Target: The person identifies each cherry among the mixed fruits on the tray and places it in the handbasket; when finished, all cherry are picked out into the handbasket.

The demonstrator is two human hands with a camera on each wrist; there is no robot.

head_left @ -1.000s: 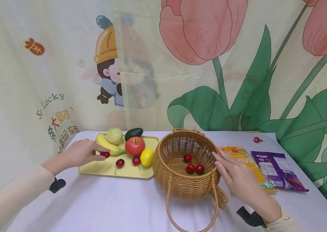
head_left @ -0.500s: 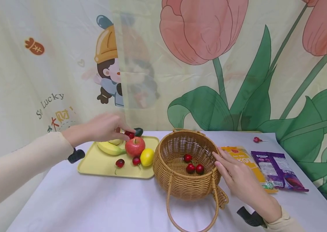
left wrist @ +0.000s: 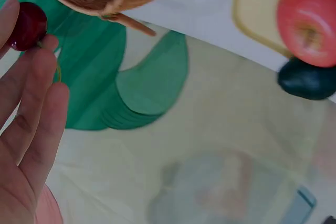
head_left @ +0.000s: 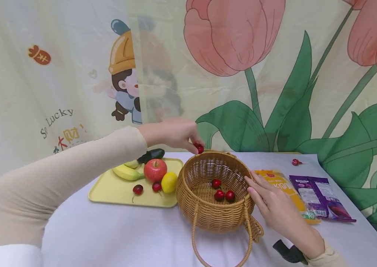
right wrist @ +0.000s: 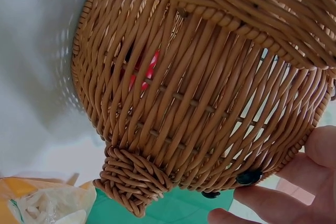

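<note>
My left hand pinches a dark red cherry at the back left rim of a wicker basket. A close look in the left wrist view shows that cherry at the fingertips, its thin stem hanging by the fingers. Inside the basket lie three cherries. Fairly straight fingers of my right hand rest against the basket's right rim; in the right wrist view the fingers touch its woven side. Two more cherries are on the yellow tray.
On the tray sit a banana, an apple, a lemon and an avocado. Right of the basket lie an orange packet, a purple packet and a small red lollipop. The basket's handle hangs toward the front.
My left hand has lifted the cherry from the tray's left side and carried it right, over the fruit, to the basket's rim. My right hand has stayed at the basket.
</note>
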